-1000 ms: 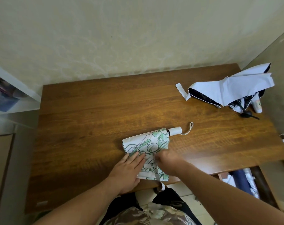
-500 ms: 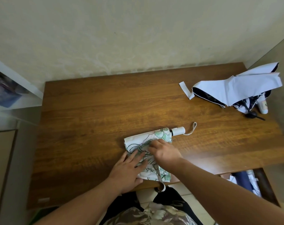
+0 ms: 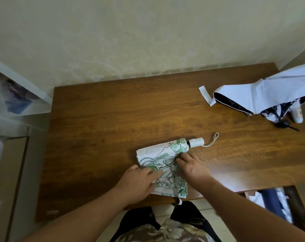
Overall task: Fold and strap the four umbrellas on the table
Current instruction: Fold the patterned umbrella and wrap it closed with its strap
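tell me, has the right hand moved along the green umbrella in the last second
Yes. The right hand has slid up the green umbrella from its near end toward the white handle.

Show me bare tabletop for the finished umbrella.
Free: the table's left half and the back strip along the wall. Crowded: near edge, where both hands work the green umbrella, and the right back corner with the white umbrella.

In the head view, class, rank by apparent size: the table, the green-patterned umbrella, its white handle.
1. Table
2. Green-patterned umbrella
3. White handle
No close calls here.
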The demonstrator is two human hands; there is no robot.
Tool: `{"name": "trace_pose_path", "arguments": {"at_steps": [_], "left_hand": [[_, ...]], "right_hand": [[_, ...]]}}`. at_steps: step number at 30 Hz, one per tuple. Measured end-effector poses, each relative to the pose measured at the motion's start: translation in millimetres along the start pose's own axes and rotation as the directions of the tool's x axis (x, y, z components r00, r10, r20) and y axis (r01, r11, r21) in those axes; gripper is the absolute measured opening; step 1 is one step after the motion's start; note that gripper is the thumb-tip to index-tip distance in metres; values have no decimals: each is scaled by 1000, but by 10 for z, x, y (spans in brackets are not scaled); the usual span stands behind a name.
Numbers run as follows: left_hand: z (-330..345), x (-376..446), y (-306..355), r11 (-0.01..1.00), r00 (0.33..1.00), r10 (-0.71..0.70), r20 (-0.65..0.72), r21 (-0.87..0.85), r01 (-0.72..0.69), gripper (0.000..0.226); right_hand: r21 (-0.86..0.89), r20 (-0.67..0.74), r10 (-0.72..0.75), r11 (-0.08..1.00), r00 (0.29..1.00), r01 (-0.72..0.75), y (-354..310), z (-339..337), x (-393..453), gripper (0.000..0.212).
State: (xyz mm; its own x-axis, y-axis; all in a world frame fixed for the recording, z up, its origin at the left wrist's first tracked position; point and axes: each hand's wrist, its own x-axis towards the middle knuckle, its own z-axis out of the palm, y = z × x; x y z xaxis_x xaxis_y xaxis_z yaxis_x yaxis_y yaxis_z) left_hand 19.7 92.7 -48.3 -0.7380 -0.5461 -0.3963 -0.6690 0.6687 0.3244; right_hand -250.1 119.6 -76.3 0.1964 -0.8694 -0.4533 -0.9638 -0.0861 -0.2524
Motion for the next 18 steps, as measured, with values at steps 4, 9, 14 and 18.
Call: {"name": "trace_pose_path", "arguments": {"at_steps": [4, 9, 14, 18], "left_hand": [[-355, 512, 51, 993, 939, -117, -323, -42, 110, 28], [-550, 934, -94, 940, 939, -334, -84, -98, 326, 67], [-458, 933, -222, 927, 935, -353, 40, -119, 356, 80], [-348, 851, -189, 933, 933, -356, 60, -38, 358, 83]], "right_hand": [[-46, -41, 26, 999, 999, -27, -50, -14, -37, 48], [-97, -55, 16, 995, 998, -21, 17, 67, -90, 55], [-88, 4, -2, 996, 1000, 3, 42, 37, -73, 59], [-45, 133, 26, 999, 991, -20, 0, -86, 44, 48]]}}
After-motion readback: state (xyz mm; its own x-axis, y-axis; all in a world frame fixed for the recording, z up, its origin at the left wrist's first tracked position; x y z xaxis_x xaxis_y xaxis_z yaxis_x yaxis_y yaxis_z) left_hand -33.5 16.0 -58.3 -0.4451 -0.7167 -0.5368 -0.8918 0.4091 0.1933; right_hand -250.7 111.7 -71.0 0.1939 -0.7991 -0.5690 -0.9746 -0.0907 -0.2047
